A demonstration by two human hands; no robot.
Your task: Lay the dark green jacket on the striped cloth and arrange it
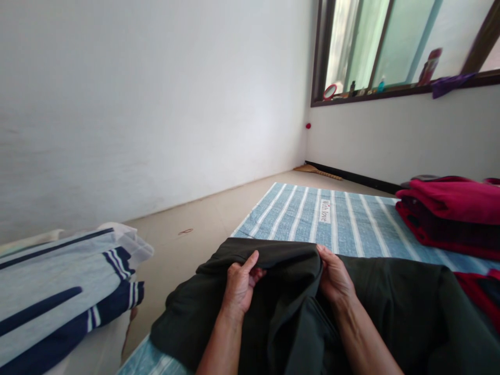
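A dark green garment [390,297], its exact kind unclear, lies spread over a blue mat with white stripes [289,208]. My left hand [242,284] grips a fold of its cloth, thumb on top and pointing up. To the right, my right hand [336,273] pinches the same garment at a raised edge, with some fingers hidden behind the fabric. Between both hands the cloth is lifted and bunched into loose folds.
Folded red and dark clothes [449,208] are stacked at the right. A grey and navy jacket [58,297] rests on the left over white plastic. Beyond the mat are a bare-walled corner, a hand broom [316,171] and a window sill [390,94] with small bottles.
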